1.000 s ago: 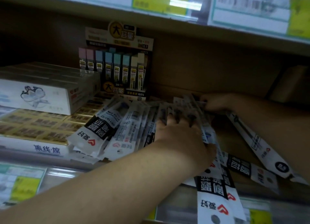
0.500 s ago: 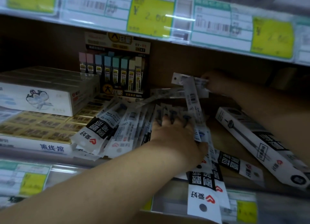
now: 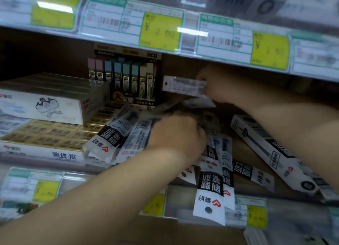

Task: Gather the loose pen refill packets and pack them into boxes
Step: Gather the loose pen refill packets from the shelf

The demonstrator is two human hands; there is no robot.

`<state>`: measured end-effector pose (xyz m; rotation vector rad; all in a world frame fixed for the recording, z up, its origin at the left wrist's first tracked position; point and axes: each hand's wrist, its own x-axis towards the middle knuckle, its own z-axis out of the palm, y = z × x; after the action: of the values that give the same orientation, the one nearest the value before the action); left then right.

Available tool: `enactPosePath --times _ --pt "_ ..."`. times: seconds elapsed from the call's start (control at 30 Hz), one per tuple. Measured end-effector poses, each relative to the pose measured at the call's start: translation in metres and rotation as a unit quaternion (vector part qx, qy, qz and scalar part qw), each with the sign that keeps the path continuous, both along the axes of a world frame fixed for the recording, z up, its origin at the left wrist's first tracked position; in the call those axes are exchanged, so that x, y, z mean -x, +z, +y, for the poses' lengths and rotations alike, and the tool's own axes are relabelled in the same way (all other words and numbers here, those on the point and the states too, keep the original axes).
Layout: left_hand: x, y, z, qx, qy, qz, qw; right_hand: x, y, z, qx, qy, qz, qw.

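Observation:
Loose white-and-black pen refill packets lie fanned across the wooden shelf, and some hang over its front edge. My left hand sits on the middle of the pile, fingers curled around the packets' far ends. My right hand is raised at the back of the shelf. It pinches one packet that is held level above the pile. A long white refill box lies slanted on the shelf under my right forearm.
A display of lead cases stands at the back. White boxes are stacked on yellow eraser boxes at the left. The upper shelf's price-tag rail hangs low over my right hand.
My right hand has lifted a packet off the pile and holds it higher. My left hand's fingers have curled tighter on the packets. The box on the right came into view.

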<state>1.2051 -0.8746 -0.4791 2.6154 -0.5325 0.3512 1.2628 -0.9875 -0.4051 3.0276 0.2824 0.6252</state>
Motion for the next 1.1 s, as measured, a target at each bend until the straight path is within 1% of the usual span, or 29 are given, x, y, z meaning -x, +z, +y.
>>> enactPosePath --times 0.07,0.13,0.2,0.27,0.33,0.37,0.43,0.47,0.5,0.57,0.6,0.63,0.77,0.93,1.1 --pt "0.000 0.009 0.012 0.032 0.035 -0.021 0.999 0.007 -0.009 0.012 0.005 0.002 0.023 1.000" --pt "-0.003 0.017 0.026 0.041 0.072 -0.022 0.996 0.016 -0.024 0.029 -0.010 0.008 0.086 0.996" --pt "-0.009 0.020 0.039 0.039 0.103 -0.011 0.994 0.026 -0.039 0.044 -0.026 0.044 0.132 0.990" --pt "-0.016 0.018 0.051 0.031 0.132 -0.022 0.991 0.036 -0.046 0.051 -0.041 0.094 0.158 0.982" --pt "-0.024 0.012 0.059 -0.013 0.156 -0.031 0.987 0.041 -0.045 0.052 -0.083 0.130 0.182 0.971" --pt "-0.027 0.008 0.062 -0.033 0.163 -0.021 0.986 0.040 -0.041 0.051 -0.121 0.126 0.180 0.968" --pt "-0.030 0.002 0.066 -0.039 0.161 0.017 0.986 0.029 -0.035 0.042 -0.185 0.071 0.151 0.969" --pt "-0.032 -0.002 0.066 -0.048 0.157 0.041 0.986 0.021 -0.037 0.035 -0.196 0.041 0.138 0.970" --pt "-0.033 -0.004 0.067 -0.070 0.151 0.072 0.983 0.013 -0.041 0.028 -0.199 0.022 0.146 0.969" --pt "-0.033 -0.009 0.067 -0.130 0.145 0.126 0.973 0.005 -0.053 0.019 -0.184 -0.003 0.226 0.957" --pt "-0.032 -0.010 0.066 -0.151 0.143 0.133 0.969 0.004 -0.060 0.017 -0.168 -0.012 0.257 0.952" --pt "-0.031 -0.010 0.066 -0.162 0.141 0.131 0.968 0.001 -0.066 0.017 -0.154 -0.018 0.265 0.952" --pt "-0.033 -0.011 0.067 -0.167 0.141 0.102 0.970 0.005 -0.068 0.026 -0.169 -0.004 0.242 0.956" --pt "-0.043 -0.011 0.068 -0.150 0.126 0.108 0.975 0.020 -0.059 0.034 -0.103 0.055 0.246 0.962" --pt "-0.052 -0.018 0.071 -0.136 0.107 0.082 0.981 0.032 -0.050 0.040 -0.081 0.080 0.263 0.958"
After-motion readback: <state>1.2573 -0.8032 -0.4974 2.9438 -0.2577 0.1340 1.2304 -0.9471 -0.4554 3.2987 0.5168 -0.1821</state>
